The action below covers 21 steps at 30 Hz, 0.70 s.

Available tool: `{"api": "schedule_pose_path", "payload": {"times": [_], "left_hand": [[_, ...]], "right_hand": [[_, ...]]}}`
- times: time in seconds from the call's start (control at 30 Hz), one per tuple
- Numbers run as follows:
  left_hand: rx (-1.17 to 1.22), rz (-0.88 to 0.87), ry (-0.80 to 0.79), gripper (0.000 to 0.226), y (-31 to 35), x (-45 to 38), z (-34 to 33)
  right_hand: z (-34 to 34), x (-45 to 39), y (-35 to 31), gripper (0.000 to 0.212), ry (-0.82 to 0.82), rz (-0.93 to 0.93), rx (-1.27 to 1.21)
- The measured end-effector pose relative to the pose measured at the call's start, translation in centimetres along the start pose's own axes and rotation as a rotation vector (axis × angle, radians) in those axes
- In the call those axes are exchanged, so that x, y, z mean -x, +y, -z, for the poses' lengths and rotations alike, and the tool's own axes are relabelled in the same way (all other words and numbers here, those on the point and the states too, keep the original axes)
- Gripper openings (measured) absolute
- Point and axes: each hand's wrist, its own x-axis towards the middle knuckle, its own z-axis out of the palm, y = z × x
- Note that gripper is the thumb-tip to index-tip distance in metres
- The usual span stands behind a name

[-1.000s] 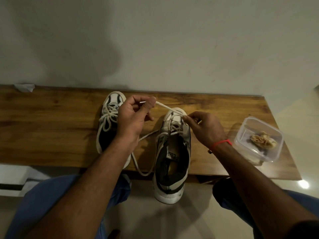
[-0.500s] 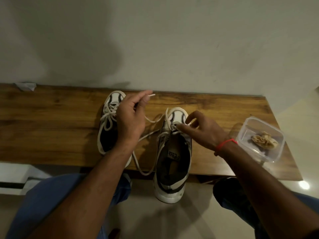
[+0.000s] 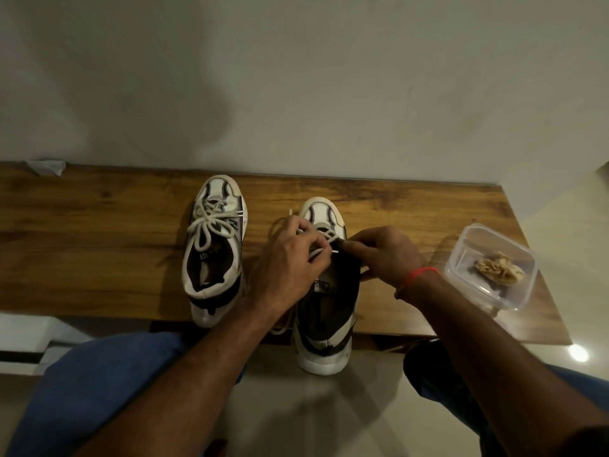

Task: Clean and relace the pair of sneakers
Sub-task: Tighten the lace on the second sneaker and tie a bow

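Two white-and-black sneakers stand on the wooden bench (image 3: 99,245), toes toward the wall. The left sneaker (image 3: 214,249) has its white lace tied in a bow. The right sneaker (image 3: 326,291) hangs its heel over the bench's front edge. My left hand (image 3: 290,268) pinches the white shoelace (image 3: 321,250) over this shoe's eyelets, its tip poking out toward the right. My right hand (image 3: 385,255), with a red thread on the wrist, pinches the shoe's right eyelet edge beside that tip. A loop of lace hangs by the shoe's left side.
A clear plastic box (image 3: 491,265) holding a crumpled beige cloth (image 3: 501,270) sits at the bench's right end. A small crumpled white scrap (image 3: 46,166) lies at the far left against the wall. My blue-clad knees are under the bench's front edge.
My left hand came down and right from above the left sneaker, bringing the lace end to the right sneaker's eyelets. My right hand shifted slightly onto the shoe's eyelet edge.
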Motion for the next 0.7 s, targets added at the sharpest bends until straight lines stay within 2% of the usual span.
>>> {"api": "schedule_pose_path", "payload": {"times": [0.27, 0.7], "left_hand": [[0.003, 0.077, 0.129, 0.021, -0.18, 0.57, -0.71], [-0.069, 0.097, 0.187, 0.018, -0.11, 0.67, -0.67]], "right_hand": [[-0.56, -0.12, 0.01, 0.021, -0.083, -0.119, -0.296], [-0.60, -0.37, 0.06, 0.015, -0.102, -0.147, -0.322]]}}
